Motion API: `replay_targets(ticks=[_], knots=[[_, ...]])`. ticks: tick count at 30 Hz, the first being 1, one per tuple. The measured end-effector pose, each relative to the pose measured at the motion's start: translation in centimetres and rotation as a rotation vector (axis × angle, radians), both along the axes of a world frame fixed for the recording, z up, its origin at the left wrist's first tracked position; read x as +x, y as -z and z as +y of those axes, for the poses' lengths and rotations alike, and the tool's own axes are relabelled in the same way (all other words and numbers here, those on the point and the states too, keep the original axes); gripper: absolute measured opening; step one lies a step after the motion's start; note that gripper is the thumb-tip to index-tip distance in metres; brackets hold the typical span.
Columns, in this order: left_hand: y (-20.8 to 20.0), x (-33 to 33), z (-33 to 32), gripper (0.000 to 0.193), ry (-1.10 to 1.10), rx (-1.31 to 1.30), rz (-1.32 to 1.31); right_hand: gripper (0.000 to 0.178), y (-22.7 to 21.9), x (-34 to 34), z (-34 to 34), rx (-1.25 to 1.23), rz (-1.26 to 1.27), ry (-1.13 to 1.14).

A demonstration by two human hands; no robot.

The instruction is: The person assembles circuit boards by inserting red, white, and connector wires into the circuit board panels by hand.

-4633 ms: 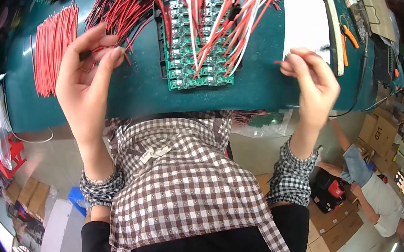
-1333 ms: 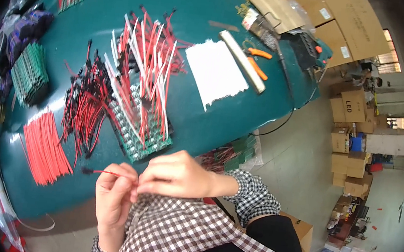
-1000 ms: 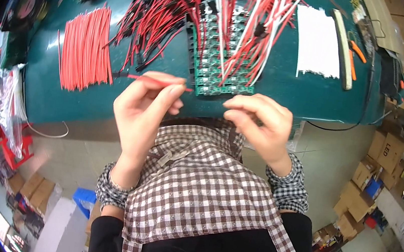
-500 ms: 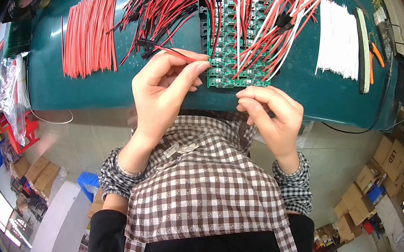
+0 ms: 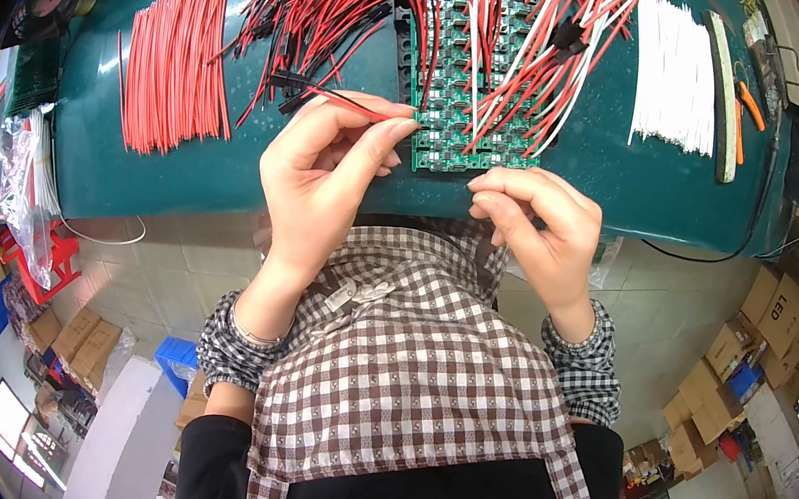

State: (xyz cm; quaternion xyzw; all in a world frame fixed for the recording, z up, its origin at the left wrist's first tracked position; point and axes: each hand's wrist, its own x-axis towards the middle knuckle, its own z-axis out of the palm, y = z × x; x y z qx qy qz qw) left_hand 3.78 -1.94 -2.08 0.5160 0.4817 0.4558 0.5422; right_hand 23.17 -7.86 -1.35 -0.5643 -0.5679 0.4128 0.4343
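Note:
Pinched between the thumb and forefinger of my left hand (image 5: 314, 174) is a red and black wire lead (image 5: 346, 101), its black connector end pointing left. The other end of the lead meets the left edge of a green circuit board panel (image 5: 450, 164), and my fingertips hide its tip. My right hand (image 5: 547, 223) is just off the panel's near right corner, thumb and forefinger closed together. Whatever it may hold is too small to make out. Red and white wires (image 5: 524, 85) stand up from the panel and droop over its right part.
Red wires (image 5: 177, 68) lie in a flat row at the left. A heap of red and black leads (image 5: 324, 11) is behind my left hand. White wires (image 5: 675, 79), a long strip (image 5: 722, 100) and orange-handled pliers (image 5: 751, 108) lie to the right on the green tabletop (image 5: 178, 187).

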Motion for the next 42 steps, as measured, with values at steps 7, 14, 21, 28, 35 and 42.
replay_targets(ticks=[7, 14, 21, 28, 35, 42], knots=[[0.3, -0.3, 0.1, 0.006, 0.034, 0.027, 0.003, 0.011, -0.2, 0.2, 0.1, 0.018, -0.018, -0.008], [0.3, -0.7, 0.2, 0.008, 0.068, 0.023, 0.015, 0.011, -0.3, 0.4, 0.3, -0.015, -0.005, -0.02], [0.2, -0.9, 0.1, 0.009, 0.074, 0.016, -0.023, 0.011, -0.3, 0.3, 0.4, -0.028, -0.005, -0.012], [0.0, -0.9, 0.1, 0.009, 0.091, 0.005, -0.01, 0.011, 0.0, 0.3, 0.4, 0.01, -0.015, -0.005], [-0.5, -1.2, 0.8, 0.007, 0.175, 0.137, 0.136, 0.012, 0.1, 0.3, 0.4, -0.001, -0.005, -0.005], [-0.9, -1.4, 1.4, 0.007, 0.222, 0.183, 0.189, 0.012, 0.0, 0.1, 0.4, -0.009, 0.011, 0.002]])
